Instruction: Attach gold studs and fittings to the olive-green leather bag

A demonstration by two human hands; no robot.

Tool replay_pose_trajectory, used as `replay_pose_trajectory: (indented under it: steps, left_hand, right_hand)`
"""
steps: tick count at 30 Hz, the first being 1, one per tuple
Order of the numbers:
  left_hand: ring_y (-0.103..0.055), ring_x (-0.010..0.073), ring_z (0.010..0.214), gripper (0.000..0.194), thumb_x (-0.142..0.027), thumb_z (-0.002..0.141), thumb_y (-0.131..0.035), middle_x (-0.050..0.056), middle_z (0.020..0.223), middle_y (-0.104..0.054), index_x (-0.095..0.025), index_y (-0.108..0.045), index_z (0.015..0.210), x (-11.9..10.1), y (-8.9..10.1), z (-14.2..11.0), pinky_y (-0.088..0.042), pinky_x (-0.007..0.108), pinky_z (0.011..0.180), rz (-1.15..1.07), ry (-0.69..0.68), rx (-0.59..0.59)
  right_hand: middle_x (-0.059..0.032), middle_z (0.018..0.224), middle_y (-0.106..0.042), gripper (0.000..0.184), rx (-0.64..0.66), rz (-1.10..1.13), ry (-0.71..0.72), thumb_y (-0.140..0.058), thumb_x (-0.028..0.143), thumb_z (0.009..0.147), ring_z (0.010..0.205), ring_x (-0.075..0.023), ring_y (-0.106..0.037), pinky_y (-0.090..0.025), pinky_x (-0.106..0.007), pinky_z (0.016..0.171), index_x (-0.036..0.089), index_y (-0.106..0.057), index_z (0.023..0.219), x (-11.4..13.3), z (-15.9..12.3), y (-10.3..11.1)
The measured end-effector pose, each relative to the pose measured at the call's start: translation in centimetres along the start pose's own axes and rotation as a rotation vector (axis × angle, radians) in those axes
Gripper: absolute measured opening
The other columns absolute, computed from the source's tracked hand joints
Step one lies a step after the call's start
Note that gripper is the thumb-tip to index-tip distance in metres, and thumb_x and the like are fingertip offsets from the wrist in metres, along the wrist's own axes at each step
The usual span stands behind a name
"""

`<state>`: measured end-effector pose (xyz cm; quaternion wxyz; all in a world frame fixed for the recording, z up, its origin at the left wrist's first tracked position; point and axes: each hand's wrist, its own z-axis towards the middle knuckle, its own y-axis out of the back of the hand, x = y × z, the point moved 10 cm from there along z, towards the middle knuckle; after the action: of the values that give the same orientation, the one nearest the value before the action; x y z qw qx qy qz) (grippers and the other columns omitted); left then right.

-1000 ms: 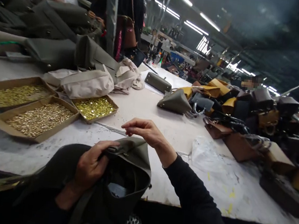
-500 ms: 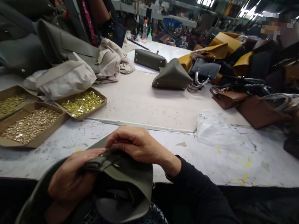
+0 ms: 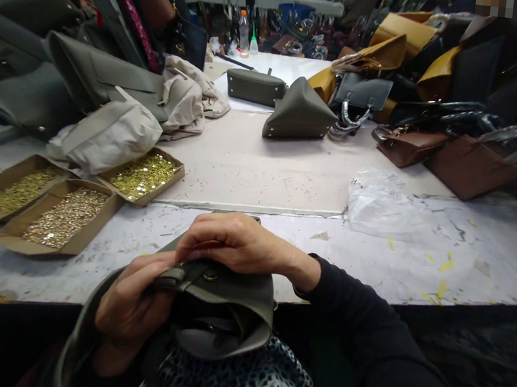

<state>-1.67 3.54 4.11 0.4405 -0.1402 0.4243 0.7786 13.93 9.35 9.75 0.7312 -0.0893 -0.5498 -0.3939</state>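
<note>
An olive-green handbag point(image 3: 256, 301) lies against my front at the table's near edge, its mouth open toward me. My left hand point(image 3: 134, 300) is closed around its left side, by a strap loop. My right hand point(image 3: 235, 243) reaches over from the right, its fingers curled and pinching at the bag's upper edge beside the left fingertips. What sits between those right fingertips is hidden. A small gold-coloured metal fitting point(image 3: 210, 276) shows on the bag just below the right hand. The bag's inside is dark.
Cardboard trays of small gold metal parts point(image 3: 64, 219) stand at the left, below olive bags point(image 3: 109, 73) and beige lining cloth point(image 3: 112, 132). Two olive bags point(image 3: 299, 114) lie mid-table. Crumpled clear plastic point(image 3: 377, 203) and brown, black and mustard bags point(image 3: 478, 164) are at the right.
The camera view has tilted down slightly. Both hands stay on the handbag in nearly the same grip, with the fingertips close together.
</note>
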Motion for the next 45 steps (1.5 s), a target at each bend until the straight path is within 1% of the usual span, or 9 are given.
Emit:
replay_pose_trajectory:
  steps: [3, 7, 10, 14, 22, 28, 35, 39, 45]
  left_hand:
    - [-0.074, 0.0184, 0.101, 0.041, 0.0, 0.086, -0.071, 0.003, 0.114, -0.076, -0.023, -0.065, 0.12, -2.2, 0.4, 0.6, -0.062, 0.032, 0.086, -0.034, -0.147, -0.043]
    - [-0.075, 0.0189, 0.1, 0.036, -0.003, 0.088, -0.069, 0.003, 0.113, -0.076, -0.024, -0.065, 0.118, -2.5, 0.2, 1.1, -0.063, 0.032, 0.083, 0.006, -0.126, -0.012]
    - [-0.076, 0.019, 0.096, 0.028, -0.008, 0.09, -0.07, 0.003, 0.109, -0.078, -0.024, -0.065, 0.113, -2.5, 0.6, 1.0, -0.063, 0.031, 0.08, 0.037, -0.135, -0.046]
    - [-0.077, 0.0192, 0.095, 0.027, -0.012, 0.091, -0.07, 0.004, 0.109, -0.078, -0.025, -0.065, 0.114, -2.1, 0.5, 0.8, -0.065, 0.031, 0.079, 0.05, -0.104, -0.018]
    - [-0.078, 0.0239, 0.091, 0.021, -0.021, 0.089, -0.071, 0.003, 0.107, -0.081, -0.03, -0.073, 0.108, -0.4, 0.6, 0.5, -0.066, 0.033, 0.083, 0.038, 0.068, 0.035]
    - [-0.078, 0.024, 0.089, 0.022, -0.024, 0.089, -0.072, 0.004, 0.105, -0.081, -0.03, -0.074, 0.11, 0.6, 0.6, -0.3, -0.067, 0.034, 0.082, -0.011, 0.143, 0.011]
    - [-0.078, 0.0228, 0.093, 0.029, -0.02, 0.09, -0.07, 0.003, 0.108, -0.081, -0.031, -0.071, 0.117, 0.6, 0.9, -0.5, -0.065, 0.032, 0.082, -0.003, 0.089, 0.002]
    - [-0.078, 0.0239, 0.092, 0.028, -0.02, 0.089, -0.069, 0.004, 0.106, -0.081, -0.03, -0.07, 0.115, 0.3, 1.2, -0.5, -0.066, 0.034, 0.081, -0.015, 0.082, -0.019]
    - [-0.078, 0.0233, 0.093, 0.025, -0.021, 0.091, -0.069, 0.004, 0.106, -0.081, -0.028, -0.068, 0.115, 0.2, 1.7, -0.7, -0.066, 0.034, 0.082, -0.045, 0.063, -0.069]
  right_hand:
    - [-0.0019, 0.106, -0.069, 0.012, 0.003, -0.04, 0.023, -0.06, 0.01, 0.103, 0.101, -0.0132, -0.066, -0.051, -0.025, 0.092, 0.019, -0.069, 0.103, 0.3, -0.1, -0.1]
    - [-0.0026, 0.109, -0.069, 0.014, 0.022, -0.113, 0.036, -0.058, 0.01, 0.103, 0.102, -0.0136, -0.065, -0.051, -0.025, 0.091, 0.019, -0.068, 0.105, 0.5, -0.1, -0.4]
    - [-0.0022, 0.108, -0.07, 0.012, 0.036, -0.166, 0.033, -0.06, 0.012, 0.103, 0.102, -0.0144, -0.066, -0.051, -0.025, 0.089, 0.02, -0.068, 0.104, 0.8, 0.1, -0.6]
    - [-0.0011, 0.11, -0.071, 0.009, 0.057, -0.23, 0.019, -0.06, 0.016, 0.105, 0.103, -0.0143, -0.066, -0.05, -0.025, 0.09, 0.022, -0.067, 0.105, 0.9, 0.4, -1.0]
    - [-0.0025, 0.111, -0.068, 0.011, 0.075, -0.356, -0.002, -0.058, 0.021, 0.106, 0.1, -0.0148, -0.064, -0.051, -0.025, 0.086, 0.023, -0.069, 0.105, 1.0, 0.6, -1.5]
    - [-0.0038, 0.111, -0.069, 0.019, 0.167, -0.298, 0.036, -0.057, 0.007, 0.102, 0.101, -0.0143, -0.064, -0.05, -0.025, 0.09, 0.019, -0.07, 0.108, 0.8, 1.3, -2.2]
    - [-0.0018, 0.103, -0.071, 0.008, 0.331, -0.179, -0.037, -0.064, 0.014, 0.103, 0.093, -0.0124, -0.065, -0.049, -0.023, 0.087, 0.016, -0.071, 0.105, 0.3, 3.0, -2.6]
    - [0.0017, 0.094, -0.068, 0.005, 0.358, -0.062, -0.075, -0.064, 0.014, 0.102, 0.085, -0.0107, -0.063, -0.05, -0.021, 0.08, 0.017, -0.068, 0.102, 0.1, 3.5, -2.7]
    - [-0.0018, 0.108, -0.059, 0.007, 0.386, -0.257, 0.016, -0.059, 0.023, 0.107, 0.097, -0.013, -0.06, -0.047, -0.024, 0.091, 0.019, -0.064, 0.103, 0.9, 3.8, -3.6]
